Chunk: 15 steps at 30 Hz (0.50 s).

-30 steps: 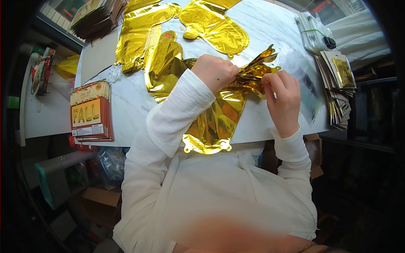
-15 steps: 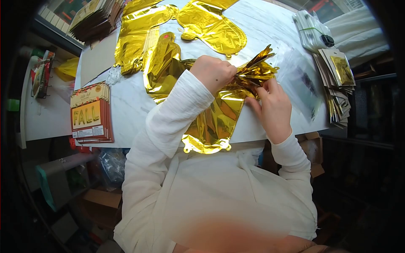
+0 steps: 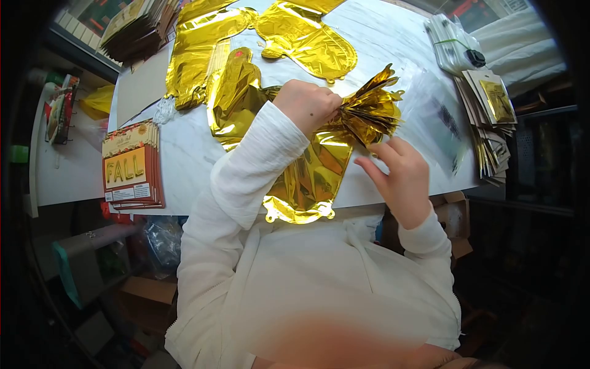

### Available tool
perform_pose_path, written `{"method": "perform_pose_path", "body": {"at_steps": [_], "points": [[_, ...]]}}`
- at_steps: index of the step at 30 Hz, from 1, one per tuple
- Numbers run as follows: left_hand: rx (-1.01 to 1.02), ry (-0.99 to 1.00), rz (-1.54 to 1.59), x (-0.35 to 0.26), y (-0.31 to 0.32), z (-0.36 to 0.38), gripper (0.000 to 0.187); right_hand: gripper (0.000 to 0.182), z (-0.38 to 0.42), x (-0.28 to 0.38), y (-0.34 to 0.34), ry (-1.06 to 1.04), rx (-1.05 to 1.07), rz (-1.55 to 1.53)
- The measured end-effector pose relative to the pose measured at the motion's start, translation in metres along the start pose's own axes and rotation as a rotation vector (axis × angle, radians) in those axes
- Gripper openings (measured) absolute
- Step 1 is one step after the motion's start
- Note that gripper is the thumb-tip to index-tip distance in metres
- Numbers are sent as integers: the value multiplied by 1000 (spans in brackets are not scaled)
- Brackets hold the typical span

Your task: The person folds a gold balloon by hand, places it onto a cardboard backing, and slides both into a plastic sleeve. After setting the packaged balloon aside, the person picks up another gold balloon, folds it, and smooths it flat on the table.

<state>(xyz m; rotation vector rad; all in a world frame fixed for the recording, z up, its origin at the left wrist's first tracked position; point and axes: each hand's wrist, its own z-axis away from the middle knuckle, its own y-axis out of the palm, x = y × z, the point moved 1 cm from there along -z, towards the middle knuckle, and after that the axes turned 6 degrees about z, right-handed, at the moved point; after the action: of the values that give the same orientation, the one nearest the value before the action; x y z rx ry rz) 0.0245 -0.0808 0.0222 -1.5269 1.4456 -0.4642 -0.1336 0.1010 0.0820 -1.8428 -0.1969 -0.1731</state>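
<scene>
My left hand point(image 3: 307, 107) is closed round a gathered bunch of gold foil point(image 3: 372, 111), whose folded ends fan out to the right of the fist. Just below and right of the fan is my right hand point(image 3: 401, 175), thumb and fingers apart, holding nothing. A flat gold foil piece point(image 3: 310, 175) hangs over the table's front edge below my left hand. Behind my left wrist lies a crumpled gold foil balloon point(image 3: 239, 92) with a red mark near its top. Further back are two more gold foil balloons point(image 3: 196, 52), point(image 3: 310, 40).
Red and orange FALL packets point(image 3: 130, 166) are stacked at the table's left. Clear plastic bags point(image 3: 433, 117) lie right of the foil. Card packets point(image 3: 491, 123) and a banded clear bundle point(image 3: 453, 43) line the right edge. Brown card packets point(image 3: 138, 27) are piled back left.
My right hand has let go of the foil bunch and moved down and right, its fingers spreading. The bunch's ends fan out wider, while my left hand keeps its hold.
</scene>
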Motion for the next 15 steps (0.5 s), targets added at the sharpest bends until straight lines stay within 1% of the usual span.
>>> {"method": "perform_pose_path", "body": {"at_steps": [1, 3, 5, 7, 8, 10, 13, 15], "points": [[1, 3, 0, 0, 0, 0, 16, 28, -4, 3, 10, 3, -2, 0], [3, -1, -10, 0, 0, 0, 16, 28, -13, 3, 31, -54, -166, 51], [9, -5, -24, 0, 1, 0, 16, 27, -17, -6, 48, -54, -146, 85], [13, -11, -38, 1, 1, 0, 16, 23, -17, -14, 55, -35, -23, 212], [8, -7, -34, 2, 2, 0, 16, 23, -19, -17, 56, -37, -23, 213], [2, -6, -25, 2, 3, 0, 16, 19, -21, -21, 56, -51, -121, 140], [2, -1, -14, 1, 2, 0, 16, 15, -32, -33, 57, -64, -175, 90], [1, 4, -34, 0, 1, 0, 17, 17, -38, -37, 58, -62, -194, 60]]}}
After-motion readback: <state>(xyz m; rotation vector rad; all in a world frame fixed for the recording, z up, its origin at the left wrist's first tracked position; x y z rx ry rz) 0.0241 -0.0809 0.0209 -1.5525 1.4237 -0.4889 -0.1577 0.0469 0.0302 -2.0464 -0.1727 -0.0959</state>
